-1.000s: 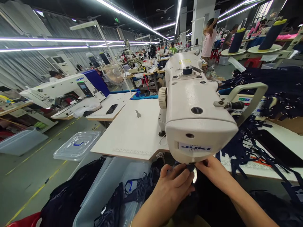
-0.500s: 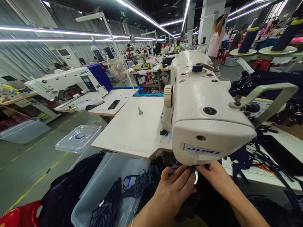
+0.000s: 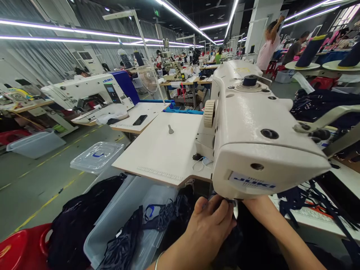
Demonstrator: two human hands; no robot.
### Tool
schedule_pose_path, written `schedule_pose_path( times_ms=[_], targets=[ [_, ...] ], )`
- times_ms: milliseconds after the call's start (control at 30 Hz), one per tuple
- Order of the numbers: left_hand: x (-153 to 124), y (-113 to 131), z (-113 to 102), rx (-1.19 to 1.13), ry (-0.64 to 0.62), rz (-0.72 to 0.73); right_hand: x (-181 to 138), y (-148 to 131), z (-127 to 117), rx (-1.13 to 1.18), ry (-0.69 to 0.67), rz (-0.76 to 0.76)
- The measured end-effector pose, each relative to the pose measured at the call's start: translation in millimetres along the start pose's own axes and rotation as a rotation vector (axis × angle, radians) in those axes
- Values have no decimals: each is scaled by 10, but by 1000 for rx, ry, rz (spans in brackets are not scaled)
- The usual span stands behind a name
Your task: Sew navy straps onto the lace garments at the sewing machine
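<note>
A white JUKI sewing machine (image 3: 270, 150) stands close in front of me, its head overhanging both hands. My left hand (image 3: 208, 225) is closed, fingers bent over dark navy fabric (image 3: 233, 243) just below the machine head. Beside its fingertips is a shiny pale curved piece (image 3: 235, 210), partly covered. My right hand (image 3: 254, 203) reaches under the machine head from the right, and its fingers are hidden there. The needle area cannot be seen.
Left of my hands, a clear plastic bin (image 3: 112, 225) holds navy straps (image 3: 126, 236). A dark fabric pile (image 3: 81, 213) and a red stool (image 3: 22, 243) stand farther left. Cut navy strips (image 3: 298, 202) lie at right. A phone (image 3: 140, 120) rests on the neighbouring table.
The view has swung slightly, so the machine appears farther right and larger. My right hand's fingers have passed out of sight behind the machine head. My left hand stays on the fabric.
</note>
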State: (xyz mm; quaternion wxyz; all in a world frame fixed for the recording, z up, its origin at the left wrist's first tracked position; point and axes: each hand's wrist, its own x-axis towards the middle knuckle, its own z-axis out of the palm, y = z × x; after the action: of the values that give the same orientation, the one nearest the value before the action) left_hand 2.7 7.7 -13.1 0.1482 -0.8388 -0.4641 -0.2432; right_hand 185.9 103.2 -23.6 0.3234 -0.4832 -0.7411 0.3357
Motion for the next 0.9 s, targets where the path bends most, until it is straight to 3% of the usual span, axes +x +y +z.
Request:
schedule_pose_path(
  times_ms=[400,900],
  targets=[
    [35,48,2,114,-6,-4,142,170,160,-57,115,-83],
    [33,72,-13,153,-60,-36,133,356,189,-93,115,-111]
  ],
)
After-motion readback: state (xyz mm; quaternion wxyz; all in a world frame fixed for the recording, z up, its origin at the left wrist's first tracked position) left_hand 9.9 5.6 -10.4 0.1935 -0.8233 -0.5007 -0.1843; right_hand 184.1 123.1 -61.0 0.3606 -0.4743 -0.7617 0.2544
